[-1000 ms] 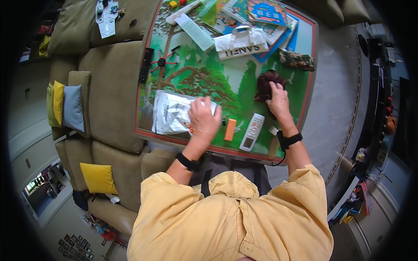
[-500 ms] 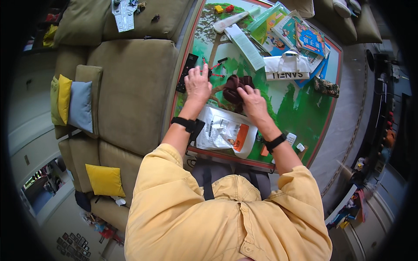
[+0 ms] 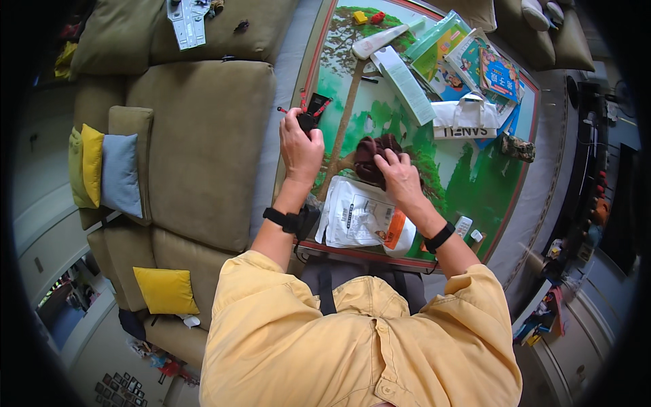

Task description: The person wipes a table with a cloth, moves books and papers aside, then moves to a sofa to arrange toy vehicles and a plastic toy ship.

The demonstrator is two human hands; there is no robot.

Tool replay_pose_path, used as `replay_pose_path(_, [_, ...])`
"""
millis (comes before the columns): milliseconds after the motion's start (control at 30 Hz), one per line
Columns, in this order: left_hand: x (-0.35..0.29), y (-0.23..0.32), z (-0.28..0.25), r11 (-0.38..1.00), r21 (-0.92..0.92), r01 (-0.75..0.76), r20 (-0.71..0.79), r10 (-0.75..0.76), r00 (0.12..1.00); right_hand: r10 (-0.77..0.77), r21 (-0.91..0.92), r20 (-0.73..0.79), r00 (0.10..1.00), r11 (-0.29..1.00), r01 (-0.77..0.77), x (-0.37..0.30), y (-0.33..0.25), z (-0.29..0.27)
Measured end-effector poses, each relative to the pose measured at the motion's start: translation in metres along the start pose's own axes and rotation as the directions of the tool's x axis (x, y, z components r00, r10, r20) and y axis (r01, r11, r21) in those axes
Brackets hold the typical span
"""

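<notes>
My left hand (image 3: 300, 150) is at the table's left edge. Its thumb and fingers close around a small black gadget with thin red arms (image 3: 308, 121); its exact kind is unclear. My right hand (image 3: 400, 175) rests on a crumpled dark brown cloth (image 3: 369, 157), its fingers bent and gripping the fabric. Just in front of me, between my forearms, lies a white plastic pouch (image 3: 359, 216) with an orange corner.
Across the table lie a long pale green box (image 3: 405, 85), a white tube (image 3: 380, 39), a white bag (image 3: 463, 121), several picture books (image 3: 498, 73) and a camouflage pouch (image 3: 517, 147). A small white remote (image 3: 463, 226) lies near the front right. A brown sofa (image 3: 203, 156) stands left.
My left hand has closed on the black gadget with red arms, which has moved toward the table's left edge. My right hand stays at the brown cloth. The view has shifted slightly.
</notes>
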State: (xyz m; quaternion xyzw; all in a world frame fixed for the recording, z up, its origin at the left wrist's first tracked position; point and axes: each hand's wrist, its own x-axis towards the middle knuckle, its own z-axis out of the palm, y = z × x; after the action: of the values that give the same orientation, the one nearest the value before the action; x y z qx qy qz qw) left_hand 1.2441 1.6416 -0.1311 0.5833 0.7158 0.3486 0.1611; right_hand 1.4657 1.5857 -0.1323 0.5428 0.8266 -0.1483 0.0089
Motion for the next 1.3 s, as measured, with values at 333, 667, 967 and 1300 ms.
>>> replay_pose_path(333, [0.007,-0.037,0.019,0.989,0.142,0.043,0.141,-0.063,0.988,0.12,0.127,-0.178,0.977,0.987,-0.098,0.082,-0.031,0.0])
replay_pose_path(667, [-0.033,-0.039,-0.08,0.914,-0.164,0.371,-0.009,-0.377,0.926,-0.414,0.078,-0.083,0.907,0.904,0.42,0.074,-0.085,0.019])
replay_pose_path(967, [-0.138,-0.026,-0.052,0.984,0.071,0.164,0.234,-0.176,0.956,0.057,-0.089,-0.343,0.938,0.992,-0.093,0.106,-0.031,0.023])
replay_pose_path(1300, [-0.147,-0.019,-0.046,0.951,0.3,0.079,0.26,-0.161,0.952,0.239,-0.077,-0.186,0.953,0.963,-0.256,-0.048,0.065,-0.01])
